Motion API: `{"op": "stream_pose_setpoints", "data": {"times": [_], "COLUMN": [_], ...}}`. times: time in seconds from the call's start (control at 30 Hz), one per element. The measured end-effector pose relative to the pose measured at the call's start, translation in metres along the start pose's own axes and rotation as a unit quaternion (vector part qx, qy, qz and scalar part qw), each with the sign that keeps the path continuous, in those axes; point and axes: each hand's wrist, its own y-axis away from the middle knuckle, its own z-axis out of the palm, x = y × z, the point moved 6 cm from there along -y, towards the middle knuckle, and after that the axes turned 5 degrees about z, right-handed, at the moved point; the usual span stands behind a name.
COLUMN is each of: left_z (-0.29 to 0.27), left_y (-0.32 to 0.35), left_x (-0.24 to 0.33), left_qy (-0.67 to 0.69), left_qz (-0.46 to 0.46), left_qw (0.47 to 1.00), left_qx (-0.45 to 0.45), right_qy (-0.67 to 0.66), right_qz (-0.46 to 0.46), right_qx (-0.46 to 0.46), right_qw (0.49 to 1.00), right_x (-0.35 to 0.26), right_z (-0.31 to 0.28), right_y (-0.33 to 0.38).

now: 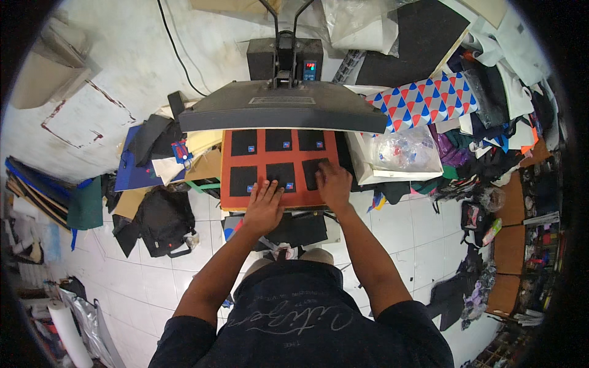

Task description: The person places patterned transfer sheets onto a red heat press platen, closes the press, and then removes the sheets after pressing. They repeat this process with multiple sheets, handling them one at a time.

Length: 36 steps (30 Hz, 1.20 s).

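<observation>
Black fabric pieces (281, 175) under flat hands (265, 205)

Even, fairly bright indoor light, soft shadows — sharp centre, fisheye bending and black vignette at the rim.

The pad (279, 168) is orange-red and carries black squares (281, 174), each with a small blue label. The press lid (285, 107) above is dark grey. To the right lies cloth (429, 101) patterned in red, blue and white triangles. The floor (405, 227) has white tiles.
</observation>
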Motion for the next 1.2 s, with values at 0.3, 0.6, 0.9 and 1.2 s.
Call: {"op": "stream_pose_setpoints", "data": {"times": [0.3, 0.6, 0.9, 1.2], "left_z": [-0.019, 0.073, 0.113, 0.106], "left_y": [0.167, 0.372, 0.458, 0.421], "left_x": [-0.036, -0.119, -0.148, -0.155], "left_qy": [0.265, 0.239, 0.201, 0.229], "left_qz": [-0.168, -0.376, -0.418, -0.424], "left_qw": [0.947, 0.895, 0.882, 0.871], "left_qx": [0.073, -0.034, -0.081, -0.094], "right_qy": [-0.105, -0.105, -0.11, -0.13], "right_qz": [0.264, 0.276, 0.299, 0.292], "right_qx": [-0.061, -0.025, -0.057, -0.037], "right_qw": [0.957, 0.955, 0.946, 0.947], "right_x": [0.056, 0.065, 0.047, 0.064], "right_z": [0.003, 0.031, 0.028, 0.044], "right_y": [0.021, 0.029, 0.033, 0.039]}}
